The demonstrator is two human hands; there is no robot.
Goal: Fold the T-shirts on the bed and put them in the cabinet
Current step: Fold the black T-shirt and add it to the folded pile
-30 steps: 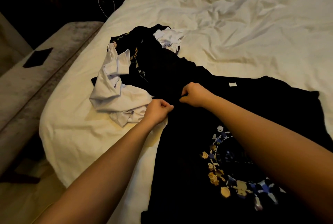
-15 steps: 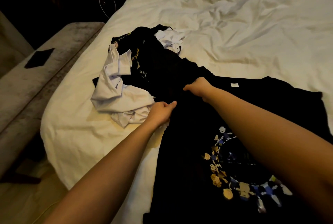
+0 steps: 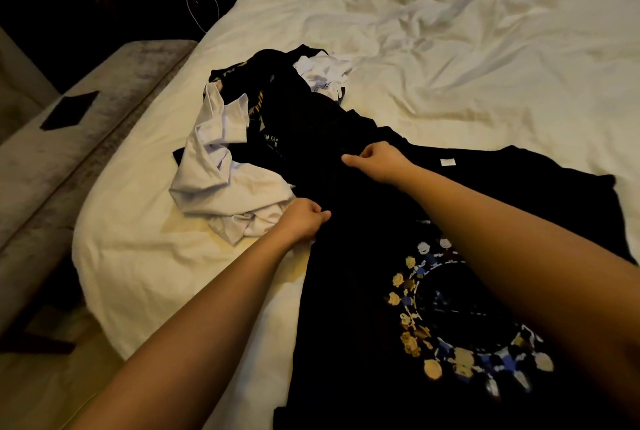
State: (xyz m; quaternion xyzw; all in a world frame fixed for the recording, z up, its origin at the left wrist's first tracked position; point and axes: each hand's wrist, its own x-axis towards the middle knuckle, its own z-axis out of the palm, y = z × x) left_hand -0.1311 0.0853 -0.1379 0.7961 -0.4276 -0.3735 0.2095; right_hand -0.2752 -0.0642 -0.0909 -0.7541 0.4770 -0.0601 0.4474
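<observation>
Spreading across the rumpled white bed [image 3: 450,49], a black T-shirt [image 3: 346,325] with a cartoon ring print lies flat. Beyond it sits a heap of white and black shirts [image 3: 249,139]. The right hand [image 3: 377,161] and left hand [image 3: 304,218] each pinch the black T-shirt's edge with curled fingers.

1. The tee [image 3: 363,291] under my hands is black, with a ring of small cartoon figures in tan, blue and white at 5 o'clock.
2. The crumpled tee [image 3: 221,184] at 9 o'clock is white.
3. The sheet [image 3: 450,49] at 12 o'clock is white.
4. The bench [image 3: 69,139] is mottled grey.
</observation>
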